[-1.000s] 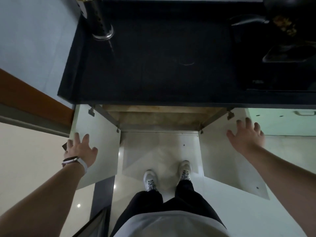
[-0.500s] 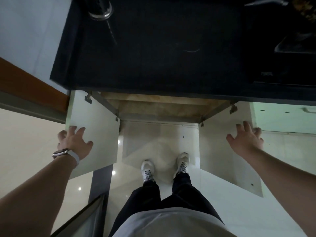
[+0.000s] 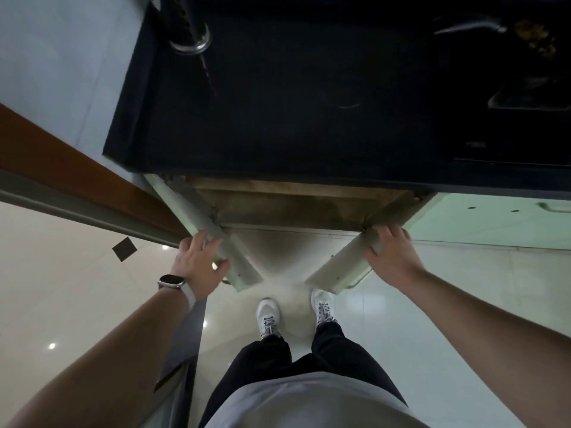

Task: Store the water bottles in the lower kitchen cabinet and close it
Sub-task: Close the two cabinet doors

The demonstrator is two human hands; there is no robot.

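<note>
**Desk:** Where are the water bottles?

**Photographer:** Out of sight, presumably inside the lower kitchen cabinet [image 3: 293,208]. Left hand [image 3: 199,267] and right hand [image 3: 392,257], each grip spread apart, press the left door [image 3: 241,271] and right door [image 3: 336,270].

**Desk:** Risk?

**Photographer:** The doors may clash edge to edge, or catch a thumb.

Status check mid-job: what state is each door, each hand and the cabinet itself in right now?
left cabinet door, partly open, angled toward shut.
right cabinet door, partly open, angled toward shut.
lower cabinet, open; no bottles visible from this angle.
left hand, fingers extended, pressing the left door's outer side.
right hand, fingers extended, pressing the right door's outer side.
neighbouring door, shut.
</note>
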